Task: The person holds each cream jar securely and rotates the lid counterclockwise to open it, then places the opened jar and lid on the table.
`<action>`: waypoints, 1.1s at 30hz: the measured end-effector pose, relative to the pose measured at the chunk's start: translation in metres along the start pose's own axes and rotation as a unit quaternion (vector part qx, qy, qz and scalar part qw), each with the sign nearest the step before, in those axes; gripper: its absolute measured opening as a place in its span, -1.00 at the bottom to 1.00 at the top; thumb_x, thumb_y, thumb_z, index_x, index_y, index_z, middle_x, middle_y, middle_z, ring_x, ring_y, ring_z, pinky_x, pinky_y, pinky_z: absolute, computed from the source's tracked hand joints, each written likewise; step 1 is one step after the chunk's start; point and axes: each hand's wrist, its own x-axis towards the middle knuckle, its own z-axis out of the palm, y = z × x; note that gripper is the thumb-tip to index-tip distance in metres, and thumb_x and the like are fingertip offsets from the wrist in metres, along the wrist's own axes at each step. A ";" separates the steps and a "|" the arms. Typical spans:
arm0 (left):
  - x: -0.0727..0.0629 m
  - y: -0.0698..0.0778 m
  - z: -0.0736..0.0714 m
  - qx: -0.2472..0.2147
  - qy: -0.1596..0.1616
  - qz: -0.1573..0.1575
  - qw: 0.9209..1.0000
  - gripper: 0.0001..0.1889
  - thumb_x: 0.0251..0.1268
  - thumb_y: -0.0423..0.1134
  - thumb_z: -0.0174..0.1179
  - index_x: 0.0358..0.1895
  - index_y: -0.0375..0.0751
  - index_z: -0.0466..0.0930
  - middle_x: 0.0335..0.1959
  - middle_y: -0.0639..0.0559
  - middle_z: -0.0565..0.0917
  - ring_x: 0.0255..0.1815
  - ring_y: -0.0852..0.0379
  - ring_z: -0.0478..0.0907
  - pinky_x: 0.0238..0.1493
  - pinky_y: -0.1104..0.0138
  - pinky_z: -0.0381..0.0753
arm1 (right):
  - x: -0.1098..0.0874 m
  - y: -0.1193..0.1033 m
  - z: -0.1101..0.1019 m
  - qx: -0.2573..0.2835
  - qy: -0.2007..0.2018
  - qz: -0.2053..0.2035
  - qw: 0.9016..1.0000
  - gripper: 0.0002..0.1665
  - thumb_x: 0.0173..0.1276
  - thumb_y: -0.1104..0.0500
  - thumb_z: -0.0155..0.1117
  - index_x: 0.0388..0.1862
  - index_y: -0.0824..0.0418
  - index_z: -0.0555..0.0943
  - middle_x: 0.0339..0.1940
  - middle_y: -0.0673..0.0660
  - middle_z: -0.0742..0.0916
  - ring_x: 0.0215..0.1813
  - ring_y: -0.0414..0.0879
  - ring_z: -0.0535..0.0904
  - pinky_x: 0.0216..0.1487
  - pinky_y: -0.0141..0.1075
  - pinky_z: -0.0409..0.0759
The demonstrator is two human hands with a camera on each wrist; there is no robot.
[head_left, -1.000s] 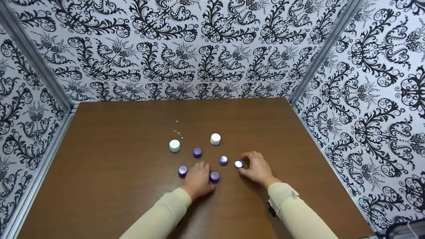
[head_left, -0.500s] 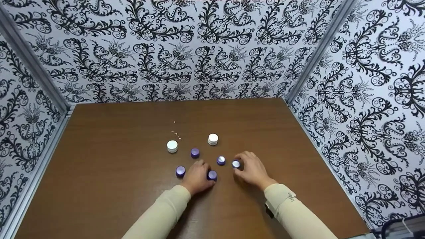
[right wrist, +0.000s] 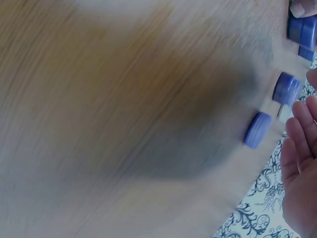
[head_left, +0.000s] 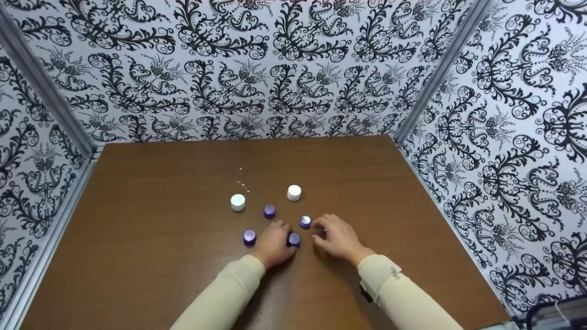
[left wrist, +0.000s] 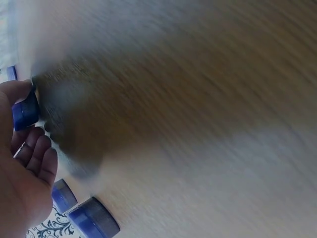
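Note:
My left hand (head_left: 272,245) holds a small round purple jar (head_left: 294,239) between thumb and fingers; the left wrist view shows the thumb on its side. My right hand (head_left: 338,238) holds nothing, its fingers and thumb spread apart. In the head view, that hand mostly hides a low purple lid (right wrist: 257,130), which lies on the table in the right wrist view. Just left of the right fingertips stands another purple jar (head_left: 305,222) with a shiny pale top.
Two more purple jars, one near the left hand (head_left: 249,237) and one farther back (head_left: 269,211), stand on the brown table (head_left: 151,220). Two white-topped jars (head_left: 238,202) (head_left: 294,192) stand behind them. Small pale crumbs (head_left: 243,185) lie beyond. Patterned walls (head_left: 238,68) enclose the back and sides.
My right hand has let go of the purple lid and moved left over it, toward the shiny-topped jar. My left hand has brought its thumb around onto its purple jar.

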 end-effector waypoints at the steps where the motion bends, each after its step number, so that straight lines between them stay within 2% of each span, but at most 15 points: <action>1: 0.000 0.000 0.000 -0.001 0.003 0.001 1.000 -0.63 -0.07 -0.11 0.46 -0.20 -0.22 0.62 -0.23 -0.02 0.55 -0.14 -0.06 0.56 -0.06 0.09 0.56 | 0.001 -0.002 0.001 -0.001 -0.004 -0.002 1.000 -0.71 0.24 0.09 0.41 -0.08 0.13 0.66 -0.18 -0.02 0.67 -0.11 -0.11 0.53 -0.11 -0.11 0.56; 10: 0.001 0.000 0.000 -0.011 0.019 0.001 1.000 -0.65 -0.08 -0.18 0.43 -0.20 -0.20 0.58 -0.24 -0.03 0.60 -0.18 -0.06 0.59 -0.10 0.08 0.58 | 0.003 -0.009 0.006 0.002 -0.011 -0.027 1.000 -0.77 0.26 0.12 0.40 -0.13 0.12 0.66 -0.22 -0.06 0.66 -0.13 -0.13 0.56 -0.11 -0.13 0.58; 18: 0.001 0.000 -0.001 -0.010 0.034 0.008 0.999 -0.66 -0.14 -0.24 0.41 -0.22 -0.17 0.55 -0.28 0.01 0.60 -0.17 -0.04 0.59 -0.11 0.09 0.57 | 0.005 -0.014 0.009 0.011 -0.029 -0.030 0.999 -0.75 0.29 0.11 0.38 -0.07 0.12 0.66 -0.16 -0.02 0.69 -0.07 -0.09 0.59 -0.06 -0.12 0.58; 25: 0.001 0.000 -0.004 -0.017 0.036 0.002 0.999 -0.65 -0.15 -0.22 0.42 -0.21 -0.18 0.58 -0.27 0.01 0.57 -0.17 -0.04 0.58 -0.12 0.08 0.58 | 0.007 -0.019 0.010 0.029 -0.050 -0.014 0.998 -0.70 0.34 0.10 0.33 0.02 0.14 0.65 -0.07 0.02 0.70 -0.02 -0.08 0.61 0.02 -0.10 0.57; 33: 0.001 0.002 -0.003 -0.005 0.049 0.018 0.999 -0.66 -0.19 -0.21 0.44 -0.26 -0.21 0.60 -0.30 0.01 0.54 -0.21 -0.02 0.54 -0.15 0.12 0.58 | 0.009 -0.022 0.013 0.077 -0.060 0.002 0.995 -0.70 0.36 0.12 0.32 0.04 0.16 0.65 -0.12 0.01 0.72 -0.11 -0.16 0.65 -0.06 -0.17 0.60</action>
